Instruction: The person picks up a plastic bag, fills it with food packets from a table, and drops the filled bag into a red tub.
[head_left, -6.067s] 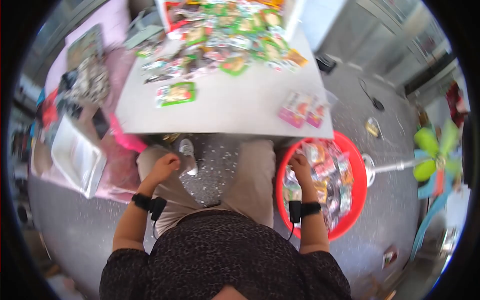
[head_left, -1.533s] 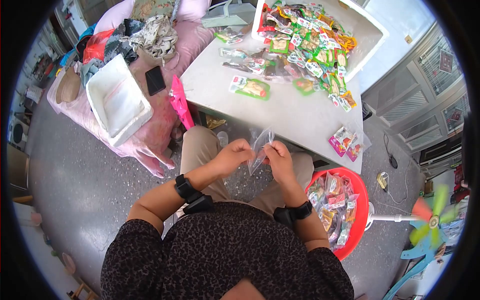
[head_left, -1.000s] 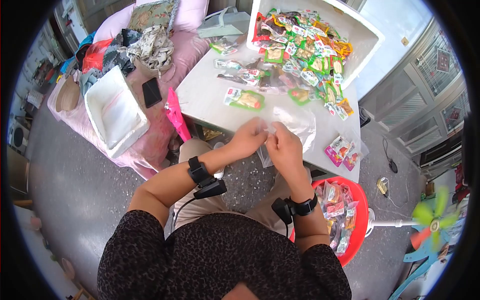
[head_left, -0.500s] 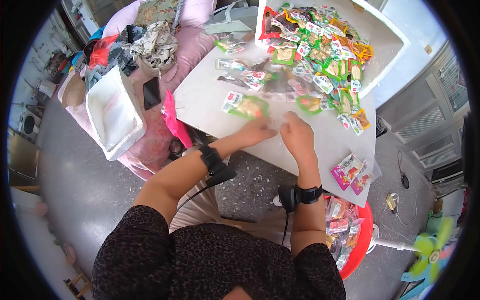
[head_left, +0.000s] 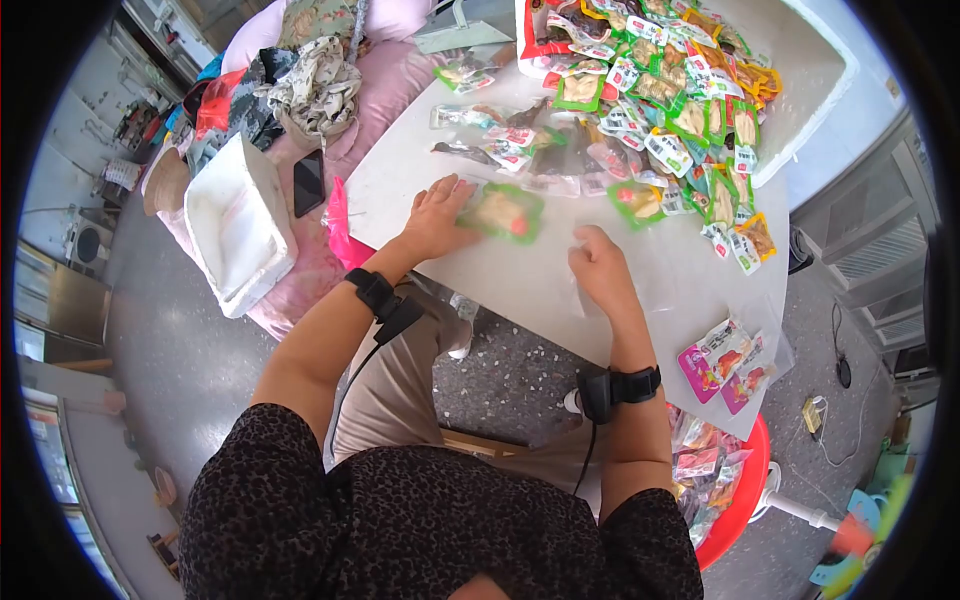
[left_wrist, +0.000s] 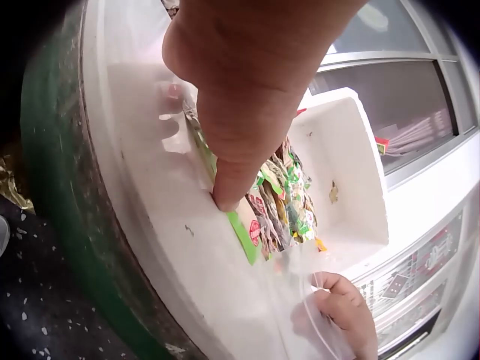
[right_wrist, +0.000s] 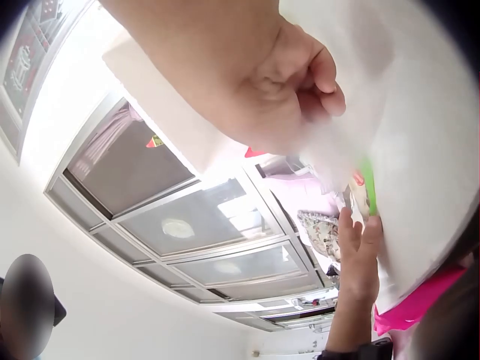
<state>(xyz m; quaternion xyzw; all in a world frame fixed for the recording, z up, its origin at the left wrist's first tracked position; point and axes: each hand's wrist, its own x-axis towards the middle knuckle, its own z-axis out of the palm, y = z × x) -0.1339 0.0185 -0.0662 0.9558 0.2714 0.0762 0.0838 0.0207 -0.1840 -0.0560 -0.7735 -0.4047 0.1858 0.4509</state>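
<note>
My left hand (head_left: 438,220) lies flat with straight fingers over the left end of a green-edged food packet (head_left: 508,212) on the table. In the left wrist view a fingertip touches the packet's green edge (left_wrist: 241,236). To the right of it, my right hand (head_left: 602,268) has curled fingers and pinches a clear plastic bag (left_wrist: 311,322), which hangs over the tabletop. The bag blurs into the pale surface in the head view. Another green-edged packet (head_left: 640,203) lies just beyond my right hand.
A white foam box (head_left: 820,110) at the back spills many food packets onto the table (head_left: 400,160). Two pink-and-white packets (head_left: 718,362) lie near the right corner. Below stands a red basin (head_left: 752,490) of bagged packets. Left, a bed bears a white foam tray (head_left: 240,225) and a phone (head_left: 308,183).
Both hands moved up from the lap to the table with the clear bag, then spread apart. My left hand went left onto the green-edged packet. The right hand stays with the bag.
</note>
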